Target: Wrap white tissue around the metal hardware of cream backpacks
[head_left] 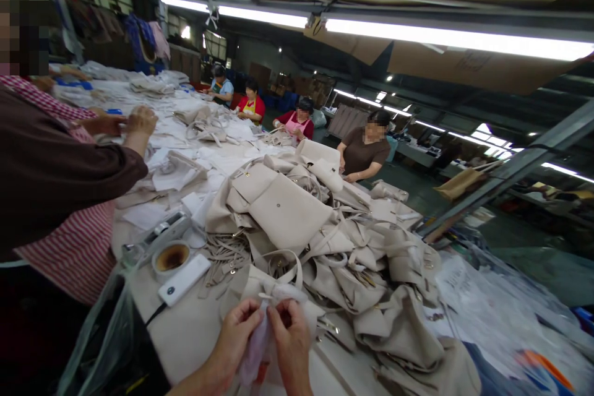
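Note:
My left hand (239, 331) and my right hand (291, 341) are at the bottom middle, both pinched on a thin translucent plastic wrap (260, 346) bunched round the handle of a beige bag (260, 288). The bag lies on the long worktable (185, 334) at the near edge of a big heap of beige bags (325, 235) and loose straps. Fingers of both hands are curled and closed on the wrap.
A white power bank (184, 279) with a cable, a small bowl with dark residue (171, 258) and a tool (158, 234) lie left of the bags. A co-worker in a striped apron (69, 198) stands close at left. Several people work along the far side.

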`<action>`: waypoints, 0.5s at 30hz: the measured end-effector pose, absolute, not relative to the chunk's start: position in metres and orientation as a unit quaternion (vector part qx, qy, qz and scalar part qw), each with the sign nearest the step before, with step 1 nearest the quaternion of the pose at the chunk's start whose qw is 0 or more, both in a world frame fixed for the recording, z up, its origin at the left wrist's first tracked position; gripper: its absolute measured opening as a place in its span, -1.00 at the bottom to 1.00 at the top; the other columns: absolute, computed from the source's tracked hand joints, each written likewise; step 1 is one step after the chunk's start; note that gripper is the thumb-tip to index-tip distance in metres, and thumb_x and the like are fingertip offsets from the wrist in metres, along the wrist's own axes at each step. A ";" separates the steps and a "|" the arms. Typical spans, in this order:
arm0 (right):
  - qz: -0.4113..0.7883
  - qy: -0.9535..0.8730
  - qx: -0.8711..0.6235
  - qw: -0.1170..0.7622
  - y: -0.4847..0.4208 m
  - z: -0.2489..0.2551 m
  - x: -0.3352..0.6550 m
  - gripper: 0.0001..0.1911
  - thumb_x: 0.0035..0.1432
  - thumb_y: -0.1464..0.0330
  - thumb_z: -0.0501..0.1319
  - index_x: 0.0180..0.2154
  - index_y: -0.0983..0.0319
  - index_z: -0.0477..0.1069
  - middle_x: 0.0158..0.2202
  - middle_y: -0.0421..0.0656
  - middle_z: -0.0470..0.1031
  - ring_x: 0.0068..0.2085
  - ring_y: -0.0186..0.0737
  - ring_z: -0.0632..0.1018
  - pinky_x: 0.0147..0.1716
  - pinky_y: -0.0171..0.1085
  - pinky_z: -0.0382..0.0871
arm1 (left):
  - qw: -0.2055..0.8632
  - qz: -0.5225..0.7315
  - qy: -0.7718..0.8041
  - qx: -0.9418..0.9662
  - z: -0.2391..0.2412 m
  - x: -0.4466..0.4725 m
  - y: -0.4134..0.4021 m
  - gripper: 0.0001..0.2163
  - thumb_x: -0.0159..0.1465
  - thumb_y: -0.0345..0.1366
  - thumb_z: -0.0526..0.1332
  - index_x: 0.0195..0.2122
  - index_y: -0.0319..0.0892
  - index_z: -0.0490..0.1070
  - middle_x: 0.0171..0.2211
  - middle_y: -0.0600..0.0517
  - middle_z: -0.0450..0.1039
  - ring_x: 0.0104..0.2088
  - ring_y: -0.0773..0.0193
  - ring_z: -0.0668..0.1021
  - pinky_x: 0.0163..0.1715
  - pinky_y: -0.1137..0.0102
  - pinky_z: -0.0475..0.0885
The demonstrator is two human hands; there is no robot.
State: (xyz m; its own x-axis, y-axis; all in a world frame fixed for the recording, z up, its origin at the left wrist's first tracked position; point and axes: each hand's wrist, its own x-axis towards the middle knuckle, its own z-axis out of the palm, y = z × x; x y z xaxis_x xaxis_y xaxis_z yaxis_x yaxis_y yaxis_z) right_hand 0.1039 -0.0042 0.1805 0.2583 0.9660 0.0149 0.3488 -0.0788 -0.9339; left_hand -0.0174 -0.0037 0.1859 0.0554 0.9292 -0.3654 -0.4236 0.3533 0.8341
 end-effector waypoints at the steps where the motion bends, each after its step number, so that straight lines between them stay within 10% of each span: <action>1: 0.299 -0.516 -0.668 0.446 -0.005 0.182 0.105 -0.77 0.05 0.19 0.24 -0.52 0.15 0.31 -0.50 -0.26 0.34 -0.40 -0.20 0.40 -0.37 -0.28 0.24 | 0.670 0.502 0.476 0.269 0.186 -0.017 -0.003 -0.63 -0.16 -0.03 0.44 -0.57 -0.19 0.36 -0.62 0.18 0.29 -0.54 0.39 0.29 -0.52 0.46 0.18; 6: 0.170 -0.538 -0.714 0.415 -0.010 0.188 0.108 -0.69 -0.06 0.19 0.34 -0.58 0.13 0.23 -0.55 -0.27 0.31 -0.44 -0.19 0.33 -0.39 -0.25 0.14 | 0.653 0.509 0.485 0.282 0.186 -0.015 -0.002 -0.67 -0.16 -0.09 0.43 -0.60 -0.19 0.36 -0.63 0.17 0.29 -0.54 0.37 0.30 -0.51 0.46 0.20; 15: 0.418 -0.495 -0.608 0.459 -0.015 0.188 0.099 -0.70 0.11 0.08 0.17 -0.43 0.16 0.46 -0.46 -0.17 0.51 -0.38 -0.15 0.49 -0.36 -0.25 0.34 | 0.628 0.519 0.482 0.322 0.182 -0.015 0.001 -0.70 -0.13 -0.14 0.44 -0.62 -0.17 0.35 -0.64 0.16 0.31 -0.54 0.35 0.33 -0.51 0.47 0.24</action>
State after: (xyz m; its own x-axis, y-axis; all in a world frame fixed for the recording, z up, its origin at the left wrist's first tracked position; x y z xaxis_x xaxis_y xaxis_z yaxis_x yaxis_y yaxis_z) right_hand 0.0989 -0.0147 0.1883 0.1599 0.9857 -0.0534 0.2188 -0.0881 -0.9718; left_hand -0.0146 0.0008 0.1816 -0.0035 0.9623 -0.2719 -0.3418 0.2544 0.9047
